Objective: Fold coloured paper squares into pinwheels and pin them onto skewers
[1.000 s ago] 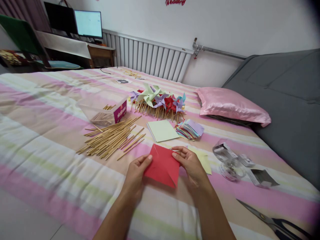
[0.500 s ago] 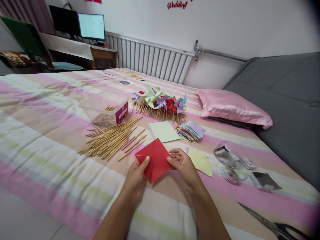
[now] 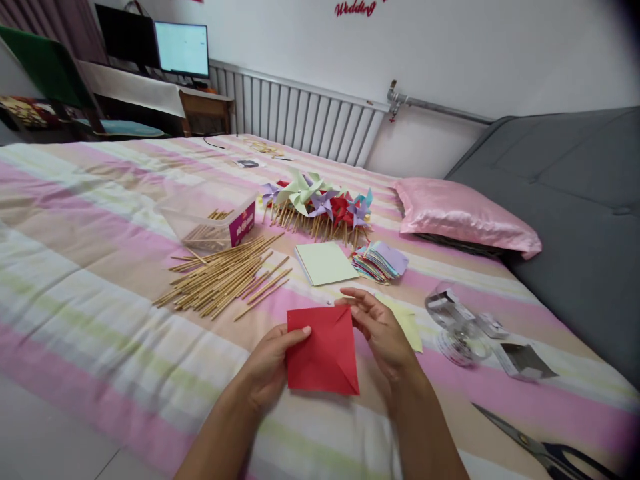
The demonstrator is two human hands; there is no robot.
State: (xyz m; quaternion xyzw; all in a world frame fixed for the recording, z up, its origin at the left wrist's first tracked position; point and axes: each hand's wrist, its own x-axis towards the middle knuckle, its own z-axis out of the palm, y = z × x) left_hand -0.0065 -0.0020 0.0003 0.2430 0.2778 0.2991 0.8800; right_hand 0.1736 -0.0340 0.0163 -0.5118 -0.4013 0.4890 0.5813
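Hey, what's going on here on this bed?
The left hand grips a creased red paper square by its left edge, thumb on top; the right hand is at its upper right corner. Loose sticks lie beyond, to the left, with paper pinwheels farther back and scissors near the right.

Observed solid red on paper square point(image 3: 323, 357); logged pink, white, beige and yellow-green stripes on bedspread point(image 3: 100, 333). Noted pale green, purple, red and blue among pinwheels point(image 3: 321, 203); tan on sticks point(image 3: 220, 280).

The red paper point(image 3: 320, 357) has turned from diamond to square-on, sitting farther nearside of the pale green pad point(image 3: 327, 263)
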